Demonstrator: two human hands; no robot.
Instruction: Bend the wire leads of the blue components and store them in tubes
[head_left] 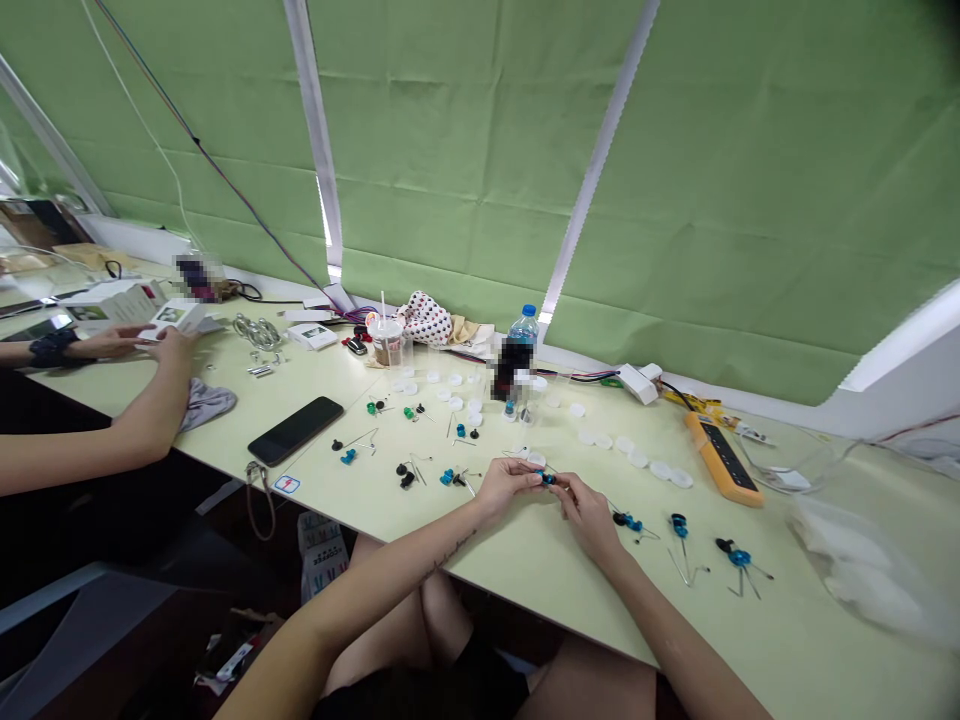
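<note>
My left hand (508, 484) and my right hand (586, 512) meet over the pale green table (525, 560), fingers pinched together on a small blue and black electronic part (547, 479) with thin wire leads. Similar small parts lie around: blue and black ones (628, 522) (679, 524) (736, 556) just right of my right hand, others (450, 477) (406, 474) left of my left hand, green ones (372, 407) farther back.
A black phone (295, 429) lies at the left. An orange multimeter (723, 458), white round caps (637, 457), a water bottle (523, 330), a drink cup (386, 340) and clear plastic bags (855, 560) stand about. Another person's hands (161, 345) handle boxes at far left.
</note>
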